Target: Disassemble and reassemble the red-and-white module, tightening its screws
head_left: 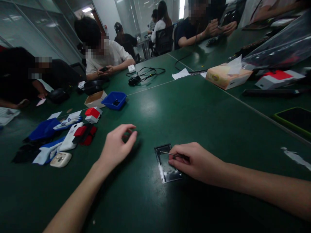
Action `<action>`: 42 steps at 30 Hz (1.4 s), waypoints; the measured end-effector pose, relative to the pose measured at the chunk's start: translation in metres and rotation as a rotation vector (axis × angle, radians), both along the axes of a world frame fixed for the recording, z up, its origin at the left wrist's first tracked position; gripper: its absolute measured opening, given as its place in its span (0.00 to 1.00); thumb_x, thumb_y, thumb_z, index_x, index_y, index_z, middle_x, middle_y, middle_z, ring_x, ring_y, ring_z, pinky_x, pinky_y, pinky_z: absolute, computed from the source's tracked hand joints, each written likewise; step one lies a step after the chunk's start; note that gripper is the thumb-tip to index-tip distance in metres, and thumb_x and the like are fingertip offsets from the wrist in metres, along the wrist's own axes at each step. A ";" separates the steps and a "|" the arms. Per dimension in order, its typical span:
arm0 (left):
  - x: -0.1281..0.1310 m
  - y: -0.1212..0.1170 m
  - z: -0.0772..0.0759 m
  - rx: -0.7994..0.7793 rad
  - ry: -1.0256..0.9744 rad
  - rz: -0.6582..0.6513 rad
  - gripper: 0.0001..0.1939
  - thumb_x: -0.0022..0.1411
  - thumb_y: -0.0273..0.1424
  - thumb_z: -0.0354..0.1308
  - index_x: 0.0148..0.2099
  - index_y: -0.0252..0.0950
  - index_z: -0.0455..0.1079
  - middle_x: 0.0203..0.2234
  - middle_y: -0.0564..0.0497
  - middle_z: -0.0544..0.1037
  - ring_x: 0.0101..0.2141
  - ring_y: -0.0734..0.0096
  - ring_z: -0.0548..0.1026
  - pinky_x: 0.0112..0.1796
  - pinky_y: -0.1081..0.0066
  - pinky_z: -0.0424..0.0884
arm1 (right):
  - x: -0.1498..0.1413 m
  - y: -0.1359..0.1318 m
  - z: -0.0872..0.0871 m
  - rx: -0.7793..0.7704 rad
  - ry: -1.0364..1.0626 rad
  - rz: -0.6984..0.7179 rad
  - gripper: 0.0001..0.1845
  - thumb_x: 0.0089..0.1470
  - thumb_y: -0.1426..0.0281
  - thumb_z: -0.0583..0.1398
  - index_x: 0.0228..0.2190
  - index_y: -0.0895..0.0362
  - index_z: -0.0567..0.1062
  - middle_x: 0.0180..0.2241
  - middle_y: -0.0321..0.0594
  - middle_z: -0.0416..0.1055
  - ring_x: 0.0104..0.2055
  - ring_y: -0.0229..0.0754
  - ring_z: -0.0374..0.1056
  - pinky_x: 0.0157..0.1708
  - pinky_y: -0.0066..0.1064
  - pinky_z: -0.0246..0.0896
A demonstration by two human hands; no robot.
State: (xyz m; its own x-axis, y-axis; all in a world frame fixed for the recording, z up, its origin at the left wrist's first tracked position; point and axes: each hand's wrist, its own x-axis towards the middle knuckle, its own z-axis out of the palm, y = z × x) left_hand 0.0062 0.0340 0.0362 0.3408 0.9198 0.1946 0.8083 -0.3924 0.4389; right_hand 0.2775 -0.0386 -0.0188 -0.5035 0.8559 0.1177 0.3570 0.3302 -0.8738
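Note:
A small dark phone frame (164,166) lies flat on the green table (194,113) in front of me. My right hand (194,161) rests on its right side, fingers closed on thin metal tweezers (167,153) whose tip points left over the frame. My left hand (119,142) hovers over the table to the left of the frame, thumb and forefinger pinched on something too small to make out.
At left lie blue-and-white packets (48,150), red parts (85,134), a red-and-white box (93,115), a beige charger (60,159), a blue tray (114,99) and a cardboard box (95,98). A tissue box (227,77) and a phone (295,119) sit right. Other people sit around the far edge.

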 end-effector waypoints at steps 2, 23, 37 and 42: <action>-0.031 0.033 0.014 0.147 0.258 0.168 0.23 0.67 0.43 0.56 0.57 0.35 0.71 0.52 0.37 0.78 0.50 0.43 0.77 0.49 0.46 0.75 | 0.000 0.000 0.001 0.013 -0.008 0.001 0.11 0.66 0.63 0.59 0.35 0.56 0.76 0.23 0.32 0.65 0.24 0.35 0.59 0.25 0.27 0.51; -0.122 0.130 0.062 0.284 0.441 0.639 0.29 0.54 0.60 0.53 0.31 0.36 0.71 0.24 0.46 0.77 0.44 0.39 0.80 0.35 0.53 0.70 | -0.002 -0.001 -0.001 0.055 0.050 -0.003 0.10 0.66 0.67 0.58 0.34 0.58 0.76 0.23 0.31 0.65 0.22 0.33 0.59 0.23 0.25 0.51; 0.002 -0.043 -0.003 0.139 0.392 0.017 0.31 0.68 0.46 0.50 0.67 0.36 0.59 0.35 0.46 0.83 0.27 0.57 0.81 0.30 0.64 0.73 | -0.002 0.003 0.006 0.054 0.018 -0.094 0.12 0.65 0.66 0.57 0.31 0.58 0.75 0.21 0.31 0.66 0.21 0.33 0.58 0.23 0.26 0.50; 0.005 -0.063 -0.018 -0.022 0.214 -0.154 0.35 0.68 0.51 0.52 0.69 0.40 0.54 0.36 0.48 0.83 0.28 0.59 0.80 0.28 0.65 0.72 | -0.002 0.002 0.003 0.063 0.005 -0.082 0.12 0.66 0.66 0.57 0.32 0.57 0.75 0.22 0.32 0.67 0.22 0.33 0.60 0.23 0.26 0.51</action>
